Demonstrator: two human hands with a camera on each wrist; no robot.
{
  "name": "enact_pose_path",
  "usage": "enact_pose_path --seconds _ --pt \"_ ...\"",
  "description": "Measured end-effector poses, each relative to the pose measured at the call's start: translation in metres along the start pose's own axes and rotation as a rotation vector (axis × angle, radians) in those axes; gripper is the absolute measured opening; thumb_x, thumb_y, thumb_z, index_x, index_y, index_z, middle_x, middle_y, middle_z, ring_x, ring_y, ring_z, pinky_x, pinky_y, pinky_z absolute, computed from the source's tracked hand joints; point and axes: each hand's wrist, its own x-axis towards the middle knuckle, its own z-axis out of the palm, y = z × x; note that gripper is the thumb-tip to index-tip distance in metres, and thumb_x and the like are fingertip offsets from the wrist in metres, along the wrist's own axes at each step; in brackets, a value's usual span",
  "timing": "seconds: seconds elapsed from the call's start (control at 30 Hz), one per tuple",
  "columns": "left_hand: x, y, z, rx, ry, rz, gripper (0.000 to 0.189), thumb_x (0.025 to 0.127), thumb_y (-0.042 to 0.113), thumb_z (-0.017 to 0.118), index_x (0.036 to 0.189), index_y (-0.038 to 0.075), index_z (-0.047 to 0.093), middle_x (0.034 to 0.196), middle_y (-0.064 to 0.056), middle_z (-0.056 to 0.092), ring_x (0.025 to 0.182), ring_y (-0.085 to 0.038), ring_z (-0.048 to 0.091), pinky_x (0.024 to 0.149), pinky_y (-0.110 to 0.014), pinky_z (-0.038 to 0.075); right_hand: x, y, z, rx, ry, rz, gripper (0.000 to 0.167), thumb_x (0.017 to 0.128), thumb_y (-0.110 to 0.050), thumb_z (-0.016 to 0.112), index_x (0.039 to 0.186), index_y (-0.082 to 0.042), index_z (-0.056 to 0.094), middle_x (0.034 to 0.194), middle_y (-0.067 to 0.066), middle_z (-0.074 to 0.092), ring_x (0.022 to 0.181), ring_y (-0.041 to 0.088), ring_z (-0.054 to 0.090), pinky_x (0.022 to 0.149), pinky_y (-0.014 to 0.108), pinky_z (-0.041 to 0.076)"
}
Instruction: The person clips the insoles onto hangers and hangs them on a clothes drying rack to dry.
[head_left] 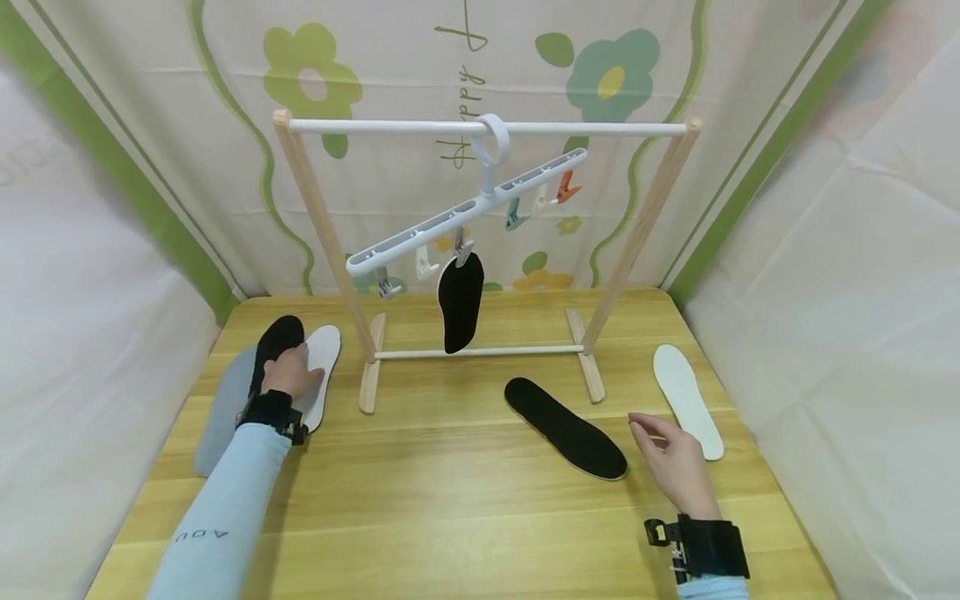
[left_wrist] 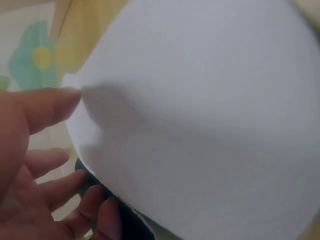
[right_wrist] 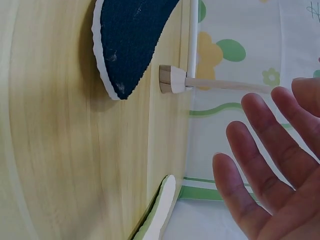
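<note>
At the left of the table my left hand [head_left: 291, 372] reaches over a black insole [head_left: 279, 335] and a white insole [head_left: 324, 348]. Its thumb meets the white insole's edge [left_wrist: 200, 100] in the left wrist view, while the loosely bent fingers lie beside the dark one. My right hand [head_left: 677, 467] hovers at the right, fingers relaxed and holding nothing. It is between a black insole [head_left: 566, 429] lying on the table and a pale insole [head_left: 686, 400]. Another black insole [head_left: 461, 304] hangs from a grey clip on the white hanger [head_left: 442, 223].
A wooden stand [head_left: 645, 225] with a white top rail [head_left: 375, 127] carries the hanger. Several other clips, including a green clip [head_left: 514, 215] and an orange clip [head_left: 567, 188], dangle from it. A grey flat piece [head_left: 225, 408] lies at the far left. Patterned cloth surrounds the table.
</note>
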Motion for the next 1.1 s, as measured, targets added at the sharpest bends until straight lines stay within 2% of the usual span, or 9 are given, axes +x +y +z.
enact_pose_path --seconds 0.23,0.4,0.5,0.57,0.67,0.9,1.1 --pt "0.018 -0.006 -0.003 0.020 -0.124 0.006 0.074 0.097 0.024 0.061 0.146 -0.019 0.025 0.145 -0.041 0.031 0.134 -0.053 0.030 0.102 -0.069 0.022 -0.003 0.001 -0.001 0.002 0.000 0.006 0.024 0.100 -0.018 0.061 0.118 -0.005 0.071 0.113 0.014 0.071 0.094 0.029 0.069 0.076 0.019 0.053" --pt "0.036 -0.014 -0.004 0.037 -0.197 0.038 0.080 0.095 0.026 0.065 0.145 -0.020 0.022 0.147 -0.042 0.027 0.135 -0.054 0.028 0.108 -0.066 0.024 -0.004 0.002 -0.001 0.005 -0.008 0.012 0.025 0.101 -0.020 0.060 0.118 -0.005 0.070 0.113 0.012 0.071 0.096 0.028 0.068 0.078 0.023 0.054" --pt "0.041 -0.011 -0.010 0.033 -0.230 0.050 0.083 0.094 0.026 0.068 0.143 -0.023 0.022 0.145 -0.044 0.027 0.134 -0.056 0.029 0.109 -0.062 0.027 -0.005 0.002 -0.001 0.005 -0.012 0.017 0.025 0.101 -0.020 0.060 0.119 -0.005 0.070 0.113 0.012 0.071 0.096 0.027 0.068 0.078 0.024 0.054" --pt "0.041 -0.007 -0.016 0.021 -0.252 0.037 0.085 0.093 0.027 0.069 0.142 -0.024 0.022 0.144 -0.045 0.027 0.133 -0.056 0.029 0.110 -0.061 0.027 -0.006 0.002 -0.001 0.003 -0.012 0.020 0.025 0.101 -0.020 0.060 0.119 -0.005 0.070 0.112 0.011 0.071 0.095 0.026 0.068 0.077 0.023 0.054" --pt "0.040 -0.003 -0.023 0.011 -0.268 0.017 0.086 0.092 0.029 0.070 0.142 -0.024 0.023 0.144 -0.045 0.027 0.134 -0.056 0.028 0.110 -0.061 0.026 -0.007 0.001 0.000 0.000 -0.006 0.020 0.024 0.100 -0.019 0.061 0.118 -0.005 0.070 0.109 0.009 0.072 0.093 0.024 0.069 0.076 0.022 0.053" --pt "0.050 -0.003 -0.025 0.057 -0.285 0.066 0.085 0.089 0.021 0.075 0.142 -0.022 0.026 0.143 -0.043 0.031 0.132 -0.056 0.031 0.110 -0.060 0.027 -0.009 0.002 -0.002 -0.006 0.015 0.014 0.023 0.100 -0.018 0.063 0.117 -0.006 0.071 0.104 0.007 0.074 0.090 0.022 0.069 0.075 0.018 0.051" --pt "0.050 0.010 -0.032 0.092 -0.302 0.037 0.084 0.085 0.018 0.078 0.140 -0.022 0.029 0.137 -0.044 0.037 0.125 -0.055 0.040 0.106 -0.061 0.034 -0.010 0.002 -0.002 -0.007 0.019 0.021 0.023 0.099 -0.018 0.063 0.117 -0.006 0.071 0.103 0.006 0.074 0.089 0.021 0.069 0.074 0.019 0.052"
